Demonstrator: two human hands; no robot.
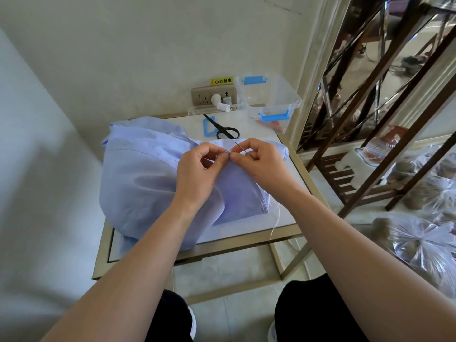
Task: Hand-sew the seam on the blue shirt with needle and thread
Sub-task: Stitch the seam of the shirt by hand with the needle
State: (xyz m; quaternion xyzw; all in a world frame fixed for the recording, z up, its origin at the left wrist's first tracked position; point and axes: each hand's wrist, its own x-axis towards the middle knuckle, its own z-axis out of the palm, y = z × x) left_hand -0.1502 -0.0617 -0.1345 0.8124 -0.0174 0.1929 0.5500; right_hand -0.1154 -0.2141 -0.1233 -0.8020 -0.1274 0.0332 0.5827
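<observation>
Against a pale wall stands a small white-topped surface (pixel 249 127) on a gold frame, with mirrored shelving to its right. The blue shirt (pixel 143 174) lies heaped over most of it, and one folded edge is lifted toward the person.

The left hand (pixel 197 169) pinches that fold between thumb and forefinger, with the other fingers curled under. The right hand (pixel 259 164) is closed narrowly on the needle (pixel 238 145), which slants up and away from the fabric right where the two hands meet. A pale thread (pixel 276 220) trails down past the shirt's front corner and over the edge of the surface.

I judge the sewing to be mid-seam, with a stitch being worked at the pinched spot. The finished stitches are too small to make out, so how much of the seam is closed cannot be told. Black scissors (pixel 225 130) lie behind the shirt, near a clear plastic box (pixel 269 97) with blue latches. The thread appears uncut, which suggests that more stitching, a knot and trimming remain.
</observation>
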